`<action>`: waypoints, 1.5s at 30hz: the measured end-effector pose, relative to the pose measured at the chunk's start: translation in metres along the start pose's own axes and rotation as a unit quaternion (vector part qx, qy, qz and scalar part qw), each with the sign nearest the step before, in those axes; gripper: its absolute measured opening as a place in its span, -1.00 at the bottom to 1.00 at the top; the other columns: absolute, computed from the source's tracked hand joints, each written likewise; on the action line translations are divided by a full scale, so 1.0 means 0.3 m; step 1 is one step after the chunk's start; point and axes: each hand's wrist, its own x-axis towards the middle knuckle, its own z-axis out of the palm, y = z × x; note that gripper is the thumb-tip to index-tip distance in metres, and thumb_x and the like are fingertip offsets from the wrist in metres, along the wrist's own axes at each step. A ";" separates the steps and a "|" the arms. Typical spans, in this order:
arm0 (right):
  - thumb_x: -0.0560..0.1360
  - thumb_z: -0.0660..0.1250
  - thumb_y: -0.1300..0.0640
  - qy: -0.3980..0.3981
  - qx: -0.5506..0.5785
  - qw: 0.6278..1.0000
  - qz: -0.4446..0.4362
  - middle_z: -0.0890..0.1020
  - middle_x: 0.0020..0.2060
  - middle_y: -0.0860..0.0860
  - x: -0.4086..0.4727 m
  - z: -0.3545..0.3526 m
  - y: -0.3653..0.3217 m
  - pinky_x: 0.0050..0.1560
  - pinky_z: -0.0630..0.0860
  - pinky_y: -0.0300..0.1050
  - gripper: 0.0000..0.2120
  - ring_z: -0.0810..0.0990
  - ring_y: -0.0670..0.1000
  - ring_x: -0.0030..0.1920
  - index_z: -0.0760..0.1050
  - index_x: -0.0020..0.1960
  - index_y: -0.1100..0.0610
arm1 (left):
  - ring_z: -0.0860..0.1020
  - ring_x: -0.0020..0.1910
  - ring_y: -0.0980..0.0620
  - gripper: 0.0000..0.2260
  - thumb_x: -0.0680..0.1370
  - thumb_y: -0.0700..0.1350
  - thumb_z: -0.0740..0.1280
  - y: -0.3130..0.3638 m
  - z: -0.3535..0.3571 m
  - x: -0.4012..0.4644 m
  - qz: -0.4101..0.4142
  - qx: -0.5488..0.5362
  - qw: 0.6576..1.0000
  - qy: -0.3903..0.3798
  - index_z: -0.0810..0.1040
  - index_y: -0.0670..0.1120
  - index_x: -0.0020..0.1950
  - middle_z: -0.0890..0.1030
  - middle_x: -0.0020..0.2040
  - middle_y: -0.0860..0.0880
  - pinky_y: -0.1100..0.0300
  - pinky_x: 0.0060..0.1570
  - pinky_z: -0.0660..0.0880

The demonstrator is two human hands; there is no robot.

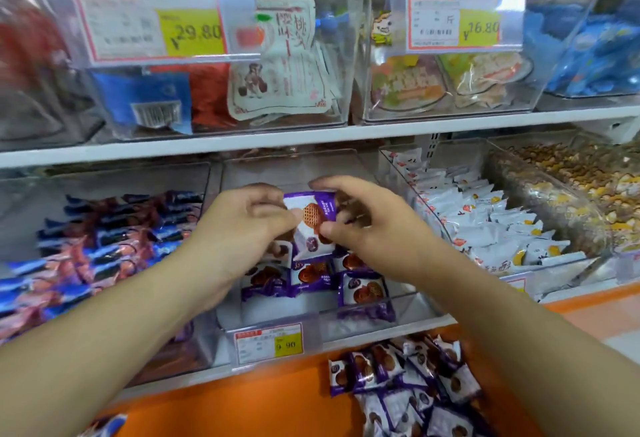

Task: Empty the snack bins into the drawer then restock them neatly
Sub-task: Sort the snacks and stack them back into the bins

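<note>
Both my hands are over the middle clear bin [408, 305] on the lower shelf. My left hand [242, 232] and my right hand [367, 225] together pinch one purple-and-white waffle snack packet [311, 218], held upright above the bin. Several more purple packets [360, 291] lie in rows on the bin floor. Below the shelf, a pile of the same packets [412, 384] lies in the orange drawer [242, 402].
Left bin holds blue and red packets [104, 242]. Right bin holds white packets [485, 225], and a bin of brown loose snacks [571, 194] is beyond it. The upper shelf [242, 146] carries clear bins with price tags. A yellow price label [270, 343] fronts the middle bin.
</note>
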 end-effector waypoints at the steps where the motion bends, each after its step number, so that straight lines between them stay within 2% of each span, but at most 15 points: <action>1: 0.52 0.53 0.17 -0.002 -0.020 1.000 0.003 0.63 -0.03 -0.02 0.005 0.001 0.004 -0.06 0.61 -0.15 -0.58 0.62 0.00 -0.12 0.56 0.31 -0.14 | 0.67 -0.18 -0.02 -0.86 0.54 -0.18 0.51 -0.001 -0.007 0.006 0.007 0.019 1.000 -0.004 0.65 -0.14 0.08 0.75 -0.11 -0.13 0.05 -0.11 0.56; 5: 0.43 0.63 0.08 0.041 -0.034 0.997 0.059 0.61 -0.26 -0.08 0.022 0.017 0.018 -0.25 0.58 -0.14 -0.77 0.56 -0.08 -0.31 0.58 -0.06 -0.01 | 0.69 -0.18 0.04 -0.87 0.54 -0.11 0.53 0.002 0.001 0.003 0.021 0.067 0.997 -0.011 0.69 -0.02 0.07 0.76 -0.10 -0.03 0.22 -0.11 0.58; 8: 0.49 0.59 0.13 0.059 0.018 0.993 0.101 0.64 -0.38 -0.05 0.026 0.021 0.027 -0.26 0.63 0.00 -0.79 0.61 -0.08 -0.39 0.56 -0.09 0.14 | 0.71 -0.14 0.15 -0.71 0.46 -0.06 0.59 -0.011 0.006 0.000 0.020 0.108 0.993 -0.033 0.66 0.08 0.14 0.75 0.00 0.10 0.22 -0.08 0.60; 11: 0.56 0.51 0.15 0.036 0.052 0.987 0.149 0.72 -0.30 0.07 0.018 0.016 0.010 -0.14 0.71 0.20 -0.82 0.74 0.09 -0.32 0.53 0.00 0.20 | 0.70 -0.12 0.12 -0.66 0.42 -0.10 0.64 -0.024 0.005 0.000 0.018 0.166 0.986 -0.031 0.66 0.14 0.12 0.73 -0.02 0.16 0.05 0.05 0.64; 15: 0.46 0.59 0.10 -0.007 -0.149 0.989 0.013 0.57 0.16 -0.18 0.001 -0.010 0.012 0.08 0.58 -0.21 -0.49 0.59 -0.16 0.06 0.49 0.33 -0.13 | 0.71 -0.11 0.08 -0.67 0.40 -0.10 0.65 -0.007 0.002 -0.010 0.013 0.197 0.980 -0.037 0.69 0.15 0.10 0.74 -0.10 0.09 0.05 0.06 0.64; 17: 0.44 0.61 0.12 -0.034 -0.182 0.982 -0.044 0.58 0.12 -0.23 -0.009 -0.013 0.005 0.09 0.50 -0.30 -0.54 0.54 -0.21 0.07 0.57 0.25 -0.17 | 0.71 -0.12 0.10 -0.63 0.39 -0.13 0.65 0.007 0.000 -0.015 0.007 0.197 0.979 -0.056 0.67 0.13 0.12 0.74 -0.08 0.07 0.10 0.02 0.64; 20: 0.42 0.63 0.10 -0.034 -0.178 0.983 -0.011 0.66 -0.06 -0.21 -0.011 0.000 0.013 -0.03 0.58 -0.20 -0.73 0.59 -0.21 -0.07 0.64 0.02 -0.13 | 0.69 -0.13 0.20 -0.61 0.44 -0.11 0.62 0.015 -0.019 -0.033 0.033 0.242 0.967 -0.066 0.59 0.11 0.20 0.71 0.01 0.10 0.23 -0.03 0.61; 24: 0.41 0.65 0.08 -0.065 -0.208 0.975 0.032 0.64 -0.07 -0.21 0.014 0.033 0.036 -0.13 0.53 -0.27 -0.76 0.57 -0.24 -0.09 0.65 -0.03 -0.14 | 0.44 0.13 0.29 -0.68 0.59 0.13 0.37 0.013 -0.109 -0.084 0.214 0.502 0.837 -0.036 0.48 0.22 0.34 0.49 0.19 0.31 0.24 0.23 0.41; 27: 0.44 0.62 0.11 -0.165 -0.268 0.949 0.012 0.62 -0.11 -0.25 0.037 0.090 0.055 -0.21 0.39 -0.44 -0.75 0.49 -0.38 -0.14 0.69 0.07 -0.08 | 0.34 0.46 0.18 -0.57 0.62 0.22 0.21 -0.018 -0.181 -0.100 0.216 0.583 0.781 -0.059 0.42 0.19 0.48 0.40 0.46 0.26 0.07 0.57 0.17; 30: 0.43 0.62 0.10 -0.242 -0.340 0.909 -0.004 0.65 -0.04 -0.21 0.059 0.127 0.081 -0.06 0.48 -0.31 -0.70 0.50 -0.27 -0.12 0.69 0.13 -0.07 | 0.11 0.61 0.20 -0.47 0.64 0.34 0.01 -0.059 -0.227 -0.106 0.183 0.625 0.754 -0.086 0.34 0.20 0.56 0.25 0.60 0.23 0.12 0.60 -0.08; 33: 0.43 0.62 0.09 -0.257 -0.374 0.891 -0.003 0.67 0.02 -0.18 0.070 0.122 0.095 0.03 0.58 -0.16 -0.72 0.55 -0.18 -0.02 0.71 0.11 -0.09 | -0.08 0.61 0.30 -0.33 0.57 0.41 -0.19 -0.077 -0.251 -0.103 0.181 0.630 0.748 -0.098 0.27 0.23 0.59 0.15 0.63 0.27 0.21 0.55 -0.23; 36: 0.42 0.62 0.01 -0.276 -0.410 0.869 -0.011 0.62 0.04 -0.20 0.089 0.112 0.089 0.02 0.55 -0.17 -0.71 0.50 -0.18 -0.02 0.71 0.12 -0.13 | -0.18 0.58 0.36 -0.31 0.56 0.43 -0.22 -0.091 -0.261 -0.098 0.186 0.620 0.757 -0.095 0.19 0.22 0.62 0.09 0.64 0.29 0.23 0.54 -0.29; 38: 0.44 0.60 -0.06 -0.269 -0.387 0.882 -0.012 0.63 0.03 -0.22 0.121 0.107 0.076 0.03 0.55 -0.17 -0.70 0.52 -0.20 -0.02 0.70 0.16 -0.14 | -0.20 0.59 0.35 -0.30 0.56 0.44 -0.22 -0.097 -0.266 -0.097 0.187 0.609 0.765 -0.094 0.15 0.23 0.64 0.03 0.65 0.29 0.23 0.55 -0.29; 42: 0.45 0.58 -0.13 -0.147 -0.301 0.942 -0.020 0.64 0.08 -0.15 0.214 0.170 0.057 0.14 0.58 -0.05 -0.63 0.59 -0.11 0.05 0.64 0.22 -0.10 | -0.39 0.53 0.39 -0.30 0.56 0.46 -0.27 -0.108 -0.293 -0.113 0.177 0.603 0.773 -0.085 -0.08 0.26 0.67 -0.22 0.64 0.32 0.24 0.55 -0.36; 45: 0.39 0.61 -0.16 -0.156 -0.345 0.923 -0.064 0.61 0.15 -0.12 0.249 0.269 0.077 0.12 0.61 0.04 -0.51 0.58 -0.03 0.11 0.59 0.26 -0.09 | -0.44 0.51 0.39 -0.29 0.56 0.45 -0.32 -0.114 -0.300 -0.122 0.177 0.611 0.767 -0.085 -0.22 0.22 0.68 -0.28 0.63 0.31 0.21 0.57 -0.36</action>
